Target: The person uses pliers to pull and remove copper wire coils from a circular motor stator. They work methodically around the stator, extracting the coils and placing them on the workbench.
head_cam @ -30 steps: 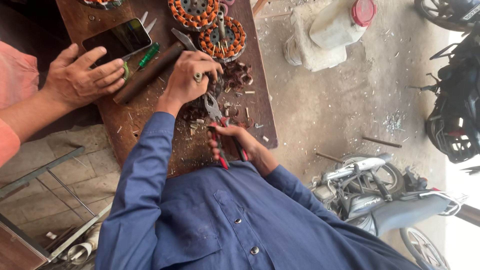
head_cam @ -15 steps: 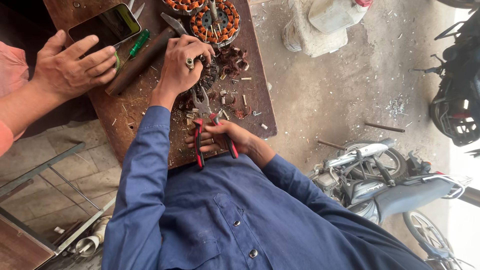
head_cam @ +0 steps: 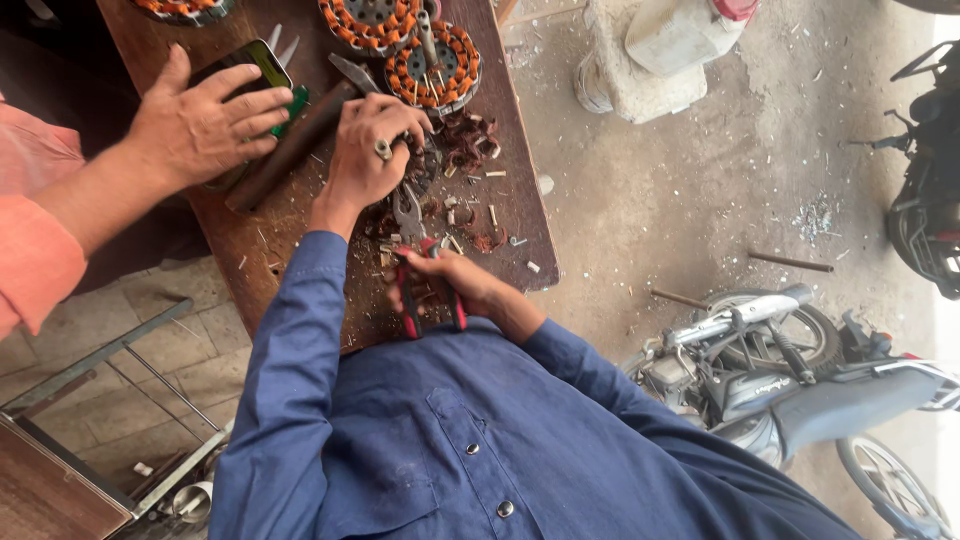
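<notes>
My left hand (head_cam: pixel 368 150), with a ring on one finger, is clenched on a small dark part at the middle of the wooden bench (head_cam: pixel 300 270). What the part is stays hidden under the fingers. My right hand (head_cam: pixel 455 280) grips the red handles of pliers (head_cam: pixel 428 300). Their metal jaws (head_cam: pixel 408 212) point up toward my left hand. Copper wire scraps (head_cam: pixel 470 140) lie around both hands. A round stator with orange-copper windings (head_cam: pixel 437 65) sits just beyond my left hand.
Another person's hand (head_cam: pixel 205 125), in an orange sleeve, rests on a phone (head_cam: pixel 262 60) beside a dark rod (head_cam: pixel 290 150). Two more stators (head_cam: pixel 368 18) lie at the far edge. A white jerrycan (head_cam: pixel 680 35), a motorcycle (head_cam: pixel 770 370) and a metal frame (head_cam: pixel 120 360) stand around the bench.
My right hand has drawn the pliers back toward my body. The other person's hand has slid over the phone. My left hand stays clenched in place.
</notes>
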Demonstrator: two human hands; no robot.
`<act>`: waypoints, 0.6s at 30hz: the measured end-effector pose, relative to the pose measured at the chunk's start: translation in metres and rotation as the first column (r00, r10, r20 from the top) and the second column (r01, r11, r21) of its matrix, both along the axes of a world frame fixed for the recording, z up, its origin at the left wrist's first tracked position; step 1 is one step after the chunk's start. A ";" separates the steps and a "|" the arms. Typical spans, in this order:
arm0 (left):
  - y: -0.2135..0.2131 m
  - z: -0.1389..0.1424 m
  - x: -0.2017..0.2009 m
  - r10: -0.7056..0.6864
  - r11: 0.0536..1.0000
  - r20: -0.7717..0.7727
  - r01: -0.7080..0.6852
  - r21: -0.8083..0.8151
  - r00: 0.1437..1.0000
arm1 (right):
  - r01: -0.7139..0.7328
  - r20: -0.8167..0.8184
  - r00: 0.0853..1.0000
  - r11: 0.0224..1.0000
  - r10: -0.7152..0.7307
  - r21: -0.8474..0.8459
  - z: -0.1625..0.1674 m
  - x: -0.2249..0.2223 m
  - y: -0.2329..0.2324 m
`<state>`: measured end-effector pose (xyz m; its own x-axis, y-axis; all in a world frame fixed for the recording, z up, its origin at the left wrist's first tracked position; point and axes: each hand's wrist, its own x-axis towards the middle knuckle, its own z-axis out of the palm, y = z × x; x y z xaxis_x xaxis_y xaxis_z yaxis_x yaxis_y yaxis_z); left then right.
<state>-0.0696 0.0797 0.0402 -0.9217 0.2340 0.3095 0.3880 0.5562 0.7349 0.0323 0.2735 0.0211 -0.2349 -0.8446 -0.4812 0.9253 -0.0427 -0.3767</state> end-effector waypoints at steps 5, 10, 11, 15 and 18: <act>-0.001 0.000 -0.003 -0.020 1.000 0.014 0.020 0.017 1.000 | 0.023 0.156 0.988 1.000 -0.022 -0.002 0.000 -0.007 -0.004; -0.003 -0.006 -0.006 0.017 1.000 0.061 -0.018 0.021 0.998 | 0.042 0.051 0.997 0.988 -0.050 0.151 0.002 -0.011 -0.005; -0.004 -0.007 -0.006 0.017 0.999 0.052 -0.018 0.026 0.999 | 0.021 0.020 0.999 0.983 -0.025 0.181 0.002 -0.010 -0.005; -0.006 -0.008 -0.002 0.021 0.998 0.017 -0.022 0.059 1.000 | 0.033 -0.162 0.986 0.885 0.048 0.464 0.001 -0.006 -0.006; -0.006 -0.005 0.003 0.023 0.997 0.008 -0.023 0.071 1.000 | 0.059 -0.188 0.982 0.898 0.027 0.437 0.002 -0.005 -0.003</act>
